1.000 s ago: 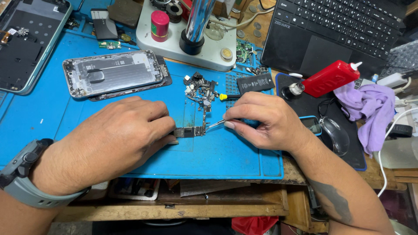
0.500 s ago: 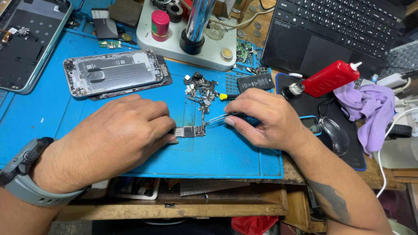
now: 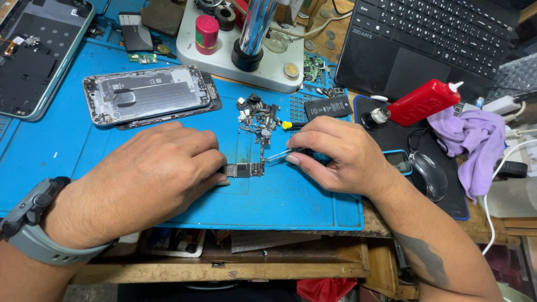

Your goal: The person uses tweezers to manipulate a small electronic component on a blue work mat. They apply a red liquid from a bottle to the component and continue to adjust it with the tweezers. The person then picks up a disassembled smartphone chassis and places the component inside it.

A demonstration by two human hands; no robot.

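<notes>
A small phone logic board (image 3: 244, 170) lies on the blue work mat (image 3: 279, 201). My left hand (image 3: 151, 179) rests on the mat, fingertips pressing the board's left end. My right hand (image 3: 341, 154) pinches metal tweezers (image 3: 278, 156) whose tips meet the board's right edge. A heap of small screws and metal parts (image 3: 258, 114) lies just behind the board. An opened phone housing (image 3: 145, 95) sits behind my left hand. A grey watch (image 3: 33, 223) is on my left wrist.
A microscope base (image 3: 240, 61) with a chrome post stands at the back. A black laptop (image 3: 425, 39), red squeeze bottle (image 3: 422, 102), purple cloth (image 3: 475, 142), mouse (image 3: 429, 175) and small phone battery (image 3: 327, 107) are on the right. Another opened phone (image 3: 33, 56) lies far left.
My right hand has shifted slightly, bringing the tweezer tips closer to the board's right edge. My left hand has stayed put on the board.
</notes>
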